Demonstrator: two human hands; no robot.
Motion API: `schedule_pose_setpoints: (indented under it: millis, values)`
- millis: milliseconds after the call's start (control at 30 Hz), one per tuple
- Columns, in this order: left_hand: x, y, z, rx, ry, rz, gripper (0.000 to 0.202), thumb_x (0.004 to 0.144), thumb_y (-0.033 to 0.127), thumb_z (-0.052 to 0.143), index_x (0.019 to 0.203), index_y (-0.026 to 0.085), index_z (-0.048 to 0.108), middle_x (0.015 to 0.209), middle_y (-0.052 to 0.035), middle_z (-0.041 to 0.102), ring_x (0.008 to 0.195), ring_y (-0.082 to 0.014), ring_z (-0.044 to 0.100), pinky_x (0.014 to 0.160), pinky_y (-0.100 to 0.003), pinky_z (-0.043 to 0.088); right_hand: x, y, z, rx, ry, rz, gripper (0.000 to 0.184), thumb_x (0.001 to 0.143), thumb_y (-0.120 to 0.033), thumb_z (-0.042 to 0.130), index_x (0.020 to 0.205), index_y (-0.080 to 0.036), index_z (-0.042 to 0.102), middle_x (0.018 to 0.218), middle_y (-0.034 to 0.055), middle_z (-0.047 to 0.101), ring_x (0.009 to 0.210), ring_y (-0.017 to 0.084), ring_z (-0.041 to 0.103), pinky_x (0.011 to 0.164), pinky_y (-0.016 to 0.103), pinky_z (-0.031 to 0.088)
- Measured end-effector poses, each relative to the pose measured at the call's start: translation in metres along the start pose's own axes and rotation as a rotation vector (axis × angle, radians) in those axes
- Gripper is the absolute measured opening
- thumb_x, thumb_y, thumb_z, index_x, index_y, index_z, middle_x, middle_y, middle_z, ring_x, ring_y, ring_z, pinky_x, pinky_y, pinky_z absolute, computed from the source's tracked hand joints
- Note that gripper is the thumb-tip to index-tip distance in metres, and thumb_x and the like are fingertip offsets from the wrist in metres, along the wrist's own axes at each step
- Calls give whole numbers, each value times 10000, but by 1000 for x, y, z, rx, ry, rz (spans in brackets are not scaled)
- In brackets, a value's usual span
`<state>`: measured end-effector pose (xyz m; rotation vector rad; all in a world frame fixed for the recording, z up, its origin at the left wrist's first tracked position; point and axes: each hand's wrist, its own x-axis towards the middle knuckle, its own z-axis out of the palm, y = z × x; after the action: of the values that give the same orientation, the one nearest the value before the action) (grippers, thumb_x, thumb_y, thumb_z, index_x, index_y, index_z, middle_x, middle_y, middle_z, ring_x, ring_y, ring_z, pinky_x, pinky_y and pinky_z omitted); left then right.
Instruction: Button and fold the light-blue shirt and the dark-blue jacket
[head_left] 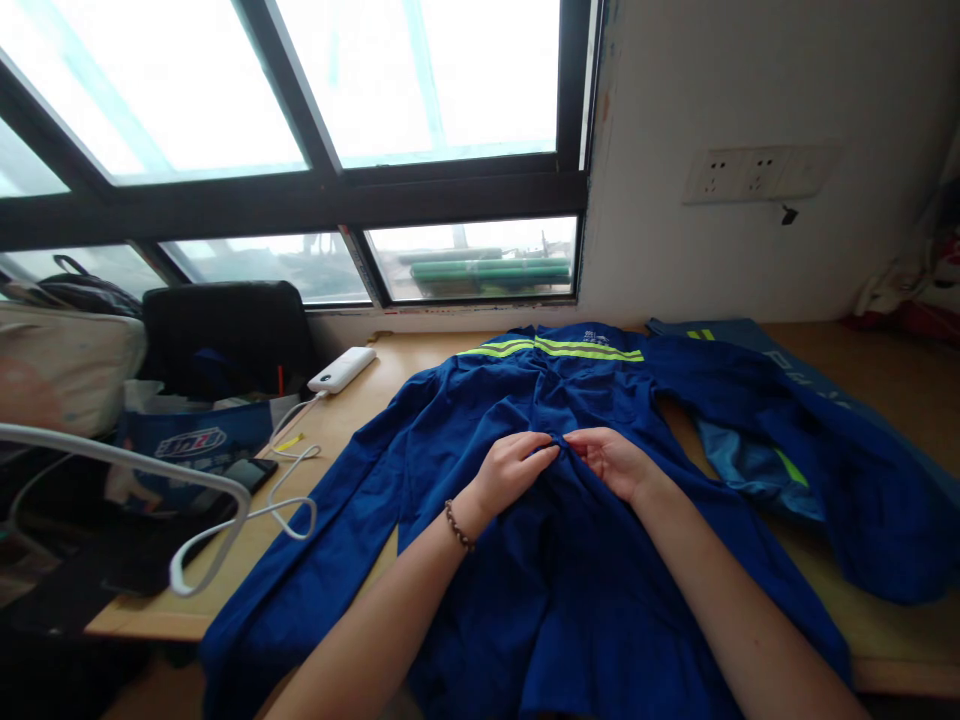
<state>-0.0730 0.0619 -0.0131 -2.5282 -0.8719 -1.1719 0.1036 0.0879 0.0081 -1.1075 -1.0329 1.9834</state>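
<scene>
A blue work jacket (480,420) with yellow-green reflective stripes lies spread on a wooden table (360,400). My left hand (510,468) and my right hand (611,460) meet at the middle of the jacket's front. Both pinch the blue cloth along its centre fold, fingertips almost touching. A bead bracelet sits on my left wrist. One sleeve runs down toward the table's left front edge.
A second blue garment (825,440) lies bunched at the right. A white power bank (341,369) with a white cable (289,490) lies at the left. A white hanger (187,500), bags and a black case (225,330) stand past the left edge. Window and wall sockets (757,175) are behind.
</scene>
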Motion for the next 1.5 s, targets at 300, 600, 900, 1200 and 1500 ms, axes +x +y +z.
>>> schedule_pose_setpoints:
  millis: [300, 600, 900, 1200, 1500]
  values:
    - [17, -4, -13, 44, -458, -176, 265, 778, 81, 466, 958, 210, 610, 1000, -58, 580, 924, -162, 527, 818, -297, 428, -29, -12, -5, -578, 379, -457, 119, 689, -280, 531, 716, -164, 527, 535, -21, 532, 451, 107, 511, 401, 194, 358]
    - [31, 104, -38, -2, -612, -439, 126, 810, 201, 446, 874, 165, 548, 833, -51, 553, 713, -151, 546, 626, -241, 439, -106, 74, 8, -1420, 412, -562, 184, 673, -166, 542, 856, -181, 554, 884, 70, 572, 853, 219, 519, 727, 304, 402]
    - [9, 57, -10, 117, -556, -498, 186, 827, 109, 349, 811, 157, 528, 790, -43, 518, 675, -121, 519, 629, -220, 415, -49, 29, -24, -1225, 384, -463, 224, 628, -50, 414, 668, -177, 594, 671, 32, 608, 674, 168, 554, 635, 252, 377]
    - [15, -11, 16, 319, -373, -450, 221, 827, 142, 390, 909, 169, 593, 764, -44, 519, 687, -136, 509, 639, -239, 417, 22, 18, -43, -293, 435, -510, 277, 630, -356, 594, 809, -151, 647, 778, 44, 664, 762, 201, 595, 681, 286, 451]
    - [0, -16, 24, -210, -124, -725, 307, 818, 378, 434, 838, 160, 649, 716, -31, 595, 649, -126, 534, 604, -224, 388, 18, 15, -45, 46, 357, -533, 351, 571, -337, 701, 856, -137, 657, 765, 48, 671, 740, 208, 616, 726, 328, 476]
